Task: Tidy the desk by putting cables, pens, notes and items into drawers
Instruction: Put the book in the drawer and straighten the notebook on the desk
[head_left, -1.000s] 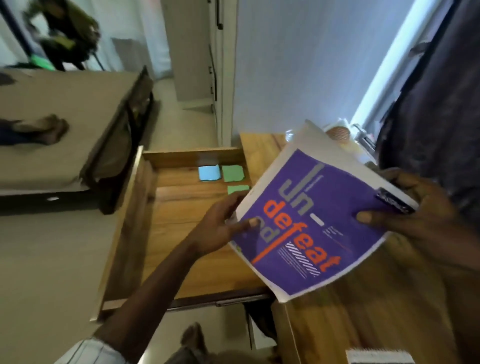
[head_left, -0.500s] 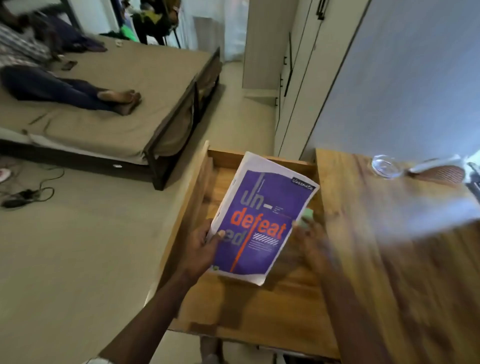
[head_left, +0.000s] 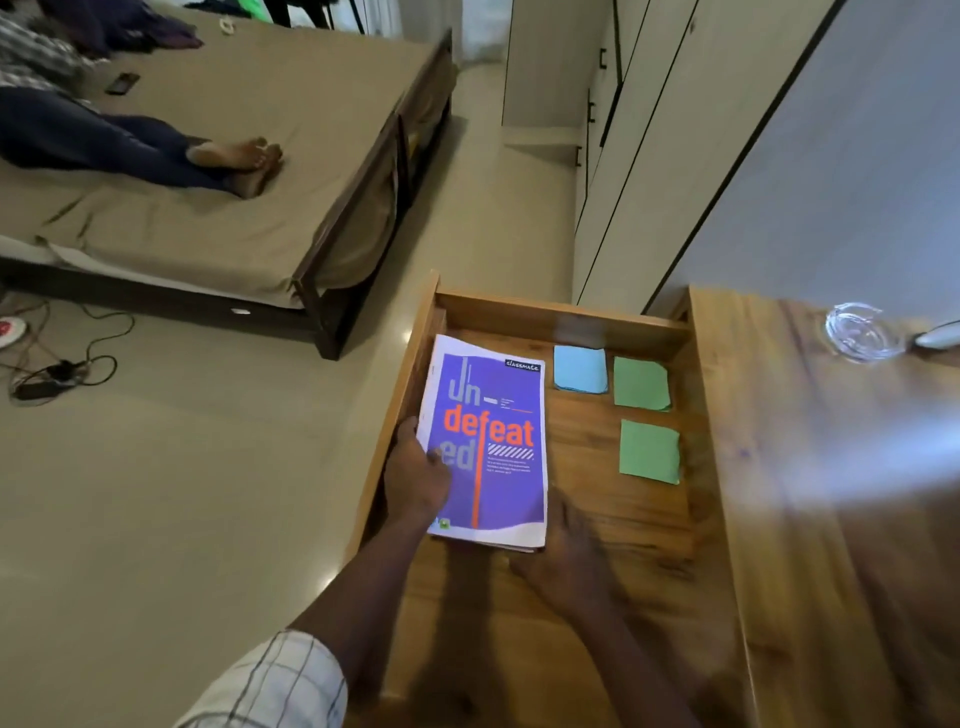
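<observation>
**Operator:** What has changed since half a second ago?

**Describer:** The purple notebook (head_left: 488, 441), with "undefeated" in orange and grey on its cover, was tilted and held up above the open drawer (head_left: 561, 317). Now it sits low inside that drawer, along the left wall. Its long side runs front to back and the cover faces up. A second ago it was out over the worktop (head_left: 831, 519), held between both your hands.

**Operator:** How are my hands placed?

**Describer:** Your left hand (head_left: 415, 478) grips the notebook at its left edge. The thumb lies on the cover near the grey letters, and the fingers are tucked out of sight beside the drawer wall. That arm reaches in from the lower middle, with a checked sleeve at the bottom edge. Your right hand (head_left: 566, 561) is blurred. It lies palm down at the notebook's near right corner, touching it or just beside it. I cannot tell whether it holds the corner or rests loose.

**Operator:** What else is there?

**Describer:** A blue note (head_left: 580, 369) lies at the back of the drawer, with a green note (head_left: 641, 384) just to its right. A second green note (head_left: 649, 451) lies nearer you. All three are flat and apart from the notebook. On the worktop to the right stands a clear glass dish (head_left: 857, 332). Beyond the drawer is a bed (head_left: 234, 234) with a person lying on it
</observation>
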